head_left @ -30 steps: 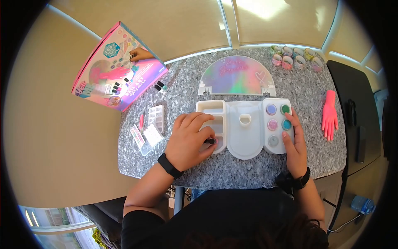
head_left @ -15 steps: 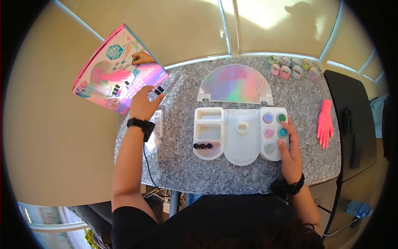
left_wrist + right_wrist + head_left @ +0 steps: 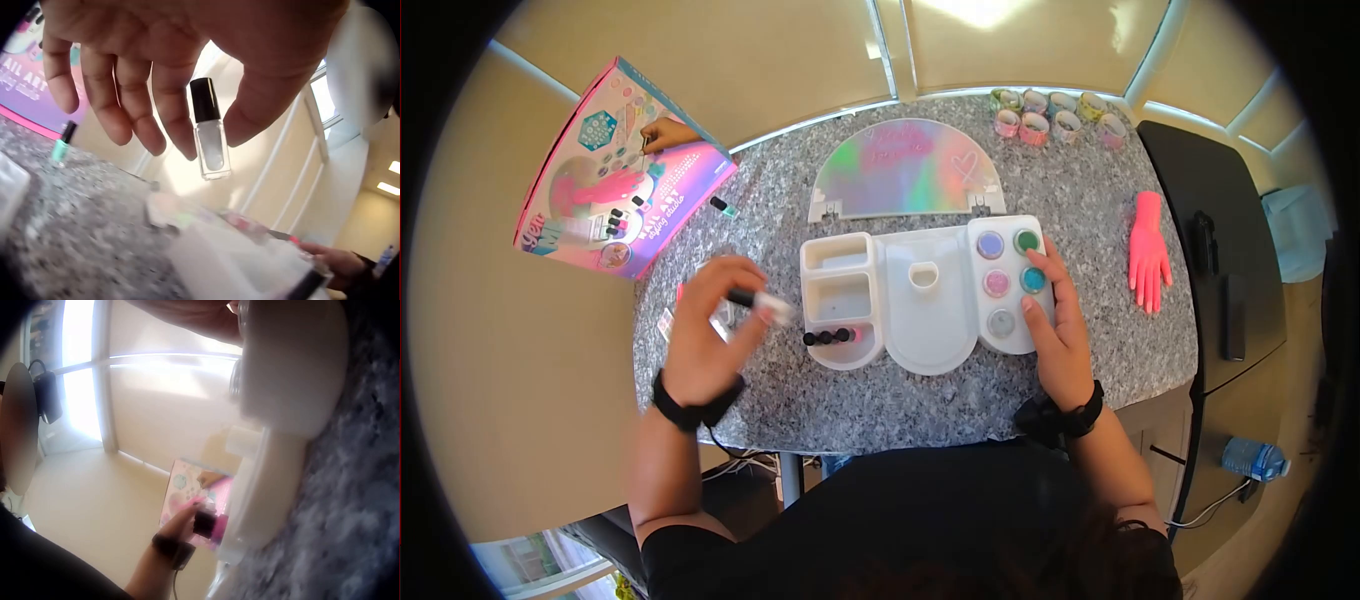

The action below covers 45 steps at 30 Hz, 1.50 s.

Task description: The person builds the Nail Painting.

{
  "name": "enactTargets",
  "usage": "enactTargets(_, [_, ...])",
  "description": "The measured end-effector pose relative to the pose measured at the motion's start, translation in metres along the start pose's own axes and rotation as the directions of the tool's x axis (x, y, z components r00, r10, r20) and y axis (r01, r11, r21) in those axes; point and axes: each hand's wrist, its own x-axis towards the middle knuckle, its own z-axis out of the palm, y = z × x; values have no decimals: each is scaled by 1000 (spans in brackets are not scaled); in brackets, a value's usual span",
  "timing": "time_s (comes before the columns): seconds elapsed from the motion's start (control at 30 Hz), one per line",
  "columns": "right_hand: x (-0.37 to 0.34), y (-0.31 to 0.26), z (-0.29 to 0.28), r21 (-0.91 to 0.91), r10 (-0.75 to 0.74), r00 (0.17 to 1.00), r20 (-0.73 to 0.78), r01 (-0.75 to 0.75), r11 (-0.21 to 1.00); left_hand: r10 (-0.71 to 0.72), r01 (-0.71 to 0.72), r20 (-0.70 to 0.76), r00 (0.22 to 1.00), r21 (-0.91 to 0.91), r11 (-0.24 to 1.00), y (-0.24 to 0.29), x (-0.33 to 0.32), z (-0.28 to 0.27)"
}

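From where I sit at the far end of the feed, I have the left hand [image 3: 710,325] raised above the counter [image 3: 900,405], its thumb and forefinger pinching a small polish bottle [image 3: 210,131] while the other fingers hang slightly bent. The bottle has a black cap and a whitish filling; on the head camera I see it slightly blurred, just left of the white tray [image 3: 930,335]. Next to that hand on its right, in the tray's nearest left compartment, I can make out a row of black-capped bottles [image 3: 830,338] lying down, one showing pink. Beyond the hand, a mint bottle [image 3: 725,206] stands near the lower corner of the printed box [image 3: 630,180]. I have the right hand [image 3: 1065,345] resting at the tray's right side, thumb and forefinger spread apart and touching it. Just left of those fingers sit five round pots [image 3: 997,283], among them green, teal, lilac and pink. Beyond both hands lies a half-round shiny panel [image 3: 905,165]. Well to the right of the right hand I see a pink model hand [image 3: 1148,252], and farther beyond, a cluster of small patterned rolls [image 3: 1065,120].
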Motion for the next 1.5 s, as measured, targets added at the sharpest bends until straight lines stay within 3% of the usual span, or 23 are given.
enactTargets(0.07, [1,1,1,31,-17,1000,-1,17,999,236,-233,31,971,319,919,35,-13,19])
enactTargets(0.13, [1,-1,1,29,-15,1000,3,15,999,230,-230,37,972,311,922,45,-16,39])
enactTargets(0.2, [0,0,1,22,-16,1000,9,16,1000,330,-323,56,942,408,854,50,-13,52])
enactTargets(0.4, [1,-1,2,39,-9,1000,2,9,999,316,-338,128,940,457,823,40,-3,70])
enactTargets(0.67, [1,0,0,21,-13,1000,14,13,1000,264,-247,63,963,606,756,40,-7,86])
enactTargets(0.9, [1,-3,4,61,6,1000,1,-6,998,230,-240,90,969,562,792,40,-1,74])
enactTargets(0.97, [1,-2,4,58,12,1000,-5,-12,998,143,-180,155,978,255,950,42,17,42])
enactTargets(1.0, [1,-1,3,58,13,1000,-4,-12,998,116,-144,135,984,212,967,41,33,25])
enactTargets(1.03, [1,0,2,46,-1,1000,1,1,999,105,-109,33,994,146,983,22,49,14])
enactTargets(1.07, [1,0,2,34,-16,1000,7,16,999,39,-17,-97,995,216,976,9,63,3])
enactTargets(1.1, [1,0,2,34,-18,1000,7,18,999,-17,87,-209,978,330,940,-9,80,-8])
enactTargets(1.13, [1,-1,2,37,-16,1000,4,16,999,18,142,-304,953,497,856,-38,94,-15])
enactTargets(1.17, [1,-1,3,41,-15,1000,2,14,999,5,244,-340,940,686,685,-60,105,-21])
enactTargets(1.2, [1,-1,3,42,-20,1000,0,20,999,10,244,-343,939,688,684,-76,110,-20])
enactTargets(1.27, [1,1,1,52,-3,1000,13,2,999,-250,463,-389,886,761,455,-106,119,-14])
enactTargets(1.3, [2,1,0,54,-2,1000,7,2,999,-246,457,-386,889,764,454,-125,123,-16])
enactTargets(1.37, [1,1,-1,1,-15,1000,15,15,1000,-343,424,-253,905,614,666,-150,125,-19])
enactTargets(1.4, [0,1,-1,0,-7,1000,16,7,1000,-349,424,-247,904,615,665,-155,123,-17])
enactTargets(1.47, [1,-1,1,17,-2,1000,11,2,1000,-291,401,-277,916,586,704,-144,118,-16])
enactTargets(1.5, [2,-1,1,13,4,1000,12,-4,1000,-251,365,-281,926,508,780,-135,111,-17])
